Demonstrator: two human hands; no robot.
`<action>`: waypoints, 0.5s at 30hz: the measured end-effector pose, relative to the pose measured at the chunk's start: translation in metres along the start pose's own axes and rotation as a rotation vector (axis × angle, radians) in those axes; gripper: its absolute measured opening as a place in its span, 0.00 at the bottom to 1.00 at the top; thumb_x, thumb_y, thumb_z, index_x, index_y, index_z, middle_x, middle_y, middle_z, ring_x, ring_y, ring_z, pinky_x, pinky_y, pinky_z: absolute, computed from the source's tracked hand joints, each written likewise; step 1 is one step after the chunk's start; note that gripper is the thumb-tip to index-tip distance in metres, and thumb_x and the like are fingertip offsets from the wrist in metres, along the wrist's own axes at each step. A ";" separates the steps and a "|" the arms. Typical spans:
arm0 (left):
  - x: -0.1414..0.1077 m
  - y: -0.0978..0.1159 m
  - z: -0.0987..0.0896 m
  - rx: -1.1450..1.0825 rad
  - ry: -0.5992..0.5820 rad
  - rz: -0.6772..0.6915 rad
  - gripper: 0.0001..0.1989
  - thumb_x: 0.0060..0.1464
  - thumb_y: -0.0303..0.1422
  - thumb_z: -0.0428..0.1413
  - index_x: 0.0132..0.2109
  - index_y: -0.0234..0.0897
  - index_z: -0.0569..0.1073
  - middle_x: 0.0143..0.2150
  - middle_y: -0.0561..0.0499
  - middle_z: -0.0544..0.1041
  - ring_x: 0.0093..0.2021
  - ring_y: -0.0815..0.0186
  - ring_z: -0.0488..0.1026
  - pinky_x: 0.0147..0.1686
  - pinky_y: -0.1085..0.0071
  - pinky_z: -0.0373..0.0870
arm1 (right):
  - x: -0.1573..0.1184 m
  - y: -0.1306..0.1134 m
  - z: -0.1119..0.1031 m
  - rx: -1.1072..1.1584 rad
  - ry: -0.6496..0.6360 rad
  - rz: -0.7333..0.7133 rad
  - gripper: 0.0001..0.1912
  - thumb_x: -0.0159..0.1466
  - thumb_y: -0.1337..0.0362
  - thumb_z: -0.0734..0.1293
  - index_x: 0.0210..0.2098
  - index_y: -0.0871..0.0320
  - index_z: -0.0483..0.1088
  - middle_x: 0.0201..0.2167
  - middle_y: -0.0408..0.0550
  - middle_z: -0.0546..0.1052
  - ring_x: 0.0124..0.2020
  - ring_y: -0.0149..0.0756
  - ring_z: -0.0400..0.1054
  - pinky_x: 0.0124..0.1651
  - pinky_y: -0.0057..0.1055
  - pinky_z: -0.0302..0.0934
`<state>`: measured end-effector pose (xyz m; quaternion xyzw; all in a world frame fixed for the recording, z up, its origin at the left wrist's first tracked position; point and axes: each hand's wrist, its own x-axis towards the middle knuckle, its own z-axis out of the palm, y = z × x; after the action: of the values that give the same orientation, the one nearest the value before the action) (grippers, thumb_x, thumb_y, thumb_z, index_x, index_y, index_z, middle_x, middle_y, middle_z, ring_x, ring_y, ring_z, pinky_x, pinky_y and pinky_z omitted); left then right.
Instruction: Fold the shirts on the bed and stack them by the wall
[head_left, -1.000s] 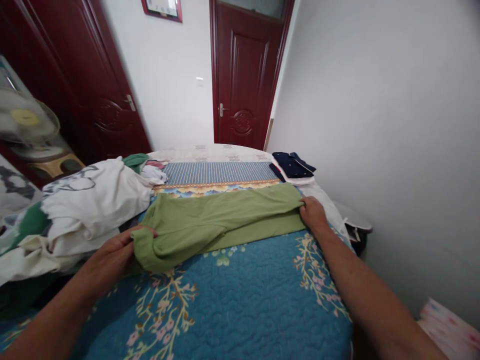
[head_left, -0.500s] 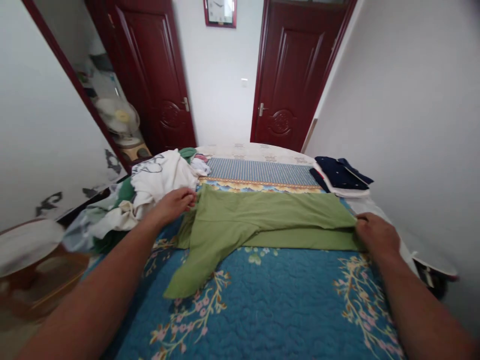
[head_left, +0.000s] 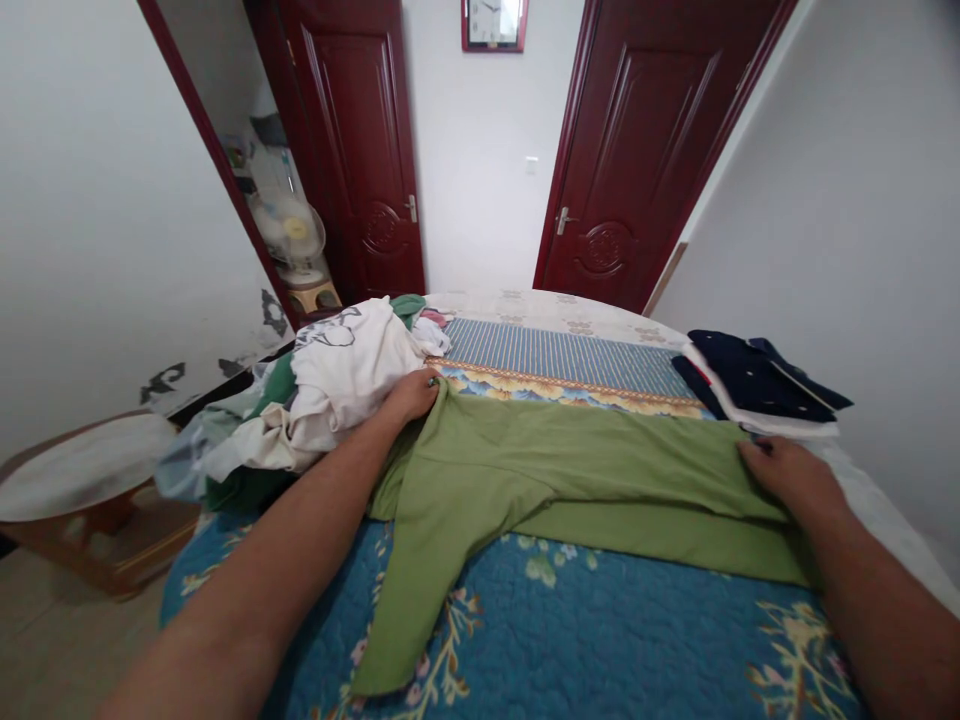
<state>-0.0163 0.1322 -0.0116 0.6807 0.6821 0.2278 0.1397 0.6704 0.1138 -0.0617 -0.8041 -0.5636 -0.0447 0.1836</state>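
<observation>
A green long-sleeved shirt [head_left: 600,455], folded lengthwise, lies across the bed with one sleeve [head_left: 409,600] hanging toward me. My left hand [head_left: 412,393] is closed in a pinch on its far left corner, near the collar end, and lifts the cloth a little. At the opposite end, my right hand [head_left: 799,475] pinches the far corner of the hem. A lower layer of the shirt shows beneath the upper one along the near side.
A heap of loose clothes [head_left: 352,365] is piled at the left. Folded dark navy clothing [head_left: 765,375] lies stacked at the far right. Under the shirt is a blue floral quilt [head_left: 570,650]. A stool [head_left: 97,470] stands beside the bed, and a fan [head_left: 292,230] farther back.
The view has shifted left and nearer. My left hand now grips the shirt's far left corner, and my right hand has moved up the hem to its far corner.
</observation>
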 end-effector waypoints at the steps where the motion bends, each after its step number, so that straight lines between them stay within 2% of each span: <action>1: 0.002 -0.002 0.002 0.024 0.021 -0.045 0.18 0.63 0.35 0.54 0.54 0.36 0.83 0.57 0.38 0.85 0.57 0.51 0.81 0.56 0.64 0.74 | 0.001 0.003 0.004 -0.008 0.017 -0.009 0.16 0.59 0.45 0.64 0.25 0.48 0.74 0.29 0.59 0.80 0.33 0.60 0.78 0.39 0.54 0.70; 5: 0.008 -0.007 0.007 0.093 0.083 -0.189 0.17 0.59 0.35 0.56 0.50 0.35 0.83 0.55 0.32 0.84 0.57 0.44 0.81 0.56 0.58 0.74 | 0.003 0.013 0.009 -0.068 0.052 0.067 0.15 0.63 0.51 0.61 0.27 0.46 0.76 0.32 0.60 0.82 0.38 0.61 0.79 0.41 0.55 0.71; 8: 0.008 -0.005 0.003 0.087 0.074 -0.192 0.16 0.56 0.35 0.56 0.48 0.36 0.82 0.55 0.33 0.84 0.58 0.44 0.80 0.57 0.58 0.73 | -0.005 0.005 -0.004 -0.118 0.020 0.136 0.20 0.67 0.53 0.59 0.37 0.51 0.82 0.40 0.64 0.84 0.44 0.60 0.80 0.45 0.51 0.71; 10: 0.005 -0.005 -0.002 0.046 0.053 -0.155 0.16 0.55 0.36 0.56 0.47 0.36 0.81 0.54 0.36 0.85 0.58 0.46 0.79 0.58 0.59 0.73 | -0.015 -0.010 -0.017 -0.092 -0.001 0.108 0.23 0.70 0.55 0.58 0.45 0.58 0.83 0.46 0.66 0.84 0.48 0.57 0.79 0.50 0.47 0.71; 13: 0.007 -0.017 -0.008 -0.116 -0.003 -0.084 0.18 0.55 0.40 0.54 0.48 0.38 0.80 0.45 0.43 0.87 0.49 0.51 0.81 0.50 0.59 0.76 | -0.023 -0.035 -0.030 -0.002 0.069 0.024 0.23 0.71 0.59 0.58 0.51 0.61 0.81 0.51 0.62 0.84 0.53 0.51 0.77 0.57 0.41 0.68; 15: 0.013 -0.030 -0.008 -0.454 0.040 -0.162 0.17 0.54 0.45 0.56 0.45 0.43 0.80 0.34 0.51 0.85 0.39 0.51 0.80 0.42 0.58 0.77 | -0.023 -0.047 -0.031 0.016 0.078 -0.003 0.21 0.71 0.60 0.60 0.53 0.61 0.80 0.52 0.60 0.84 0.53 0.49 0.77 0.58 0.40 0.67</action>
<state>-0.0464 0.1446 -0.0182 0.5702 0.6685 0.3767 0.2934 0.6233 0.0966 -0.0276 -0.7995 -0.5576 -0.0715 0.2117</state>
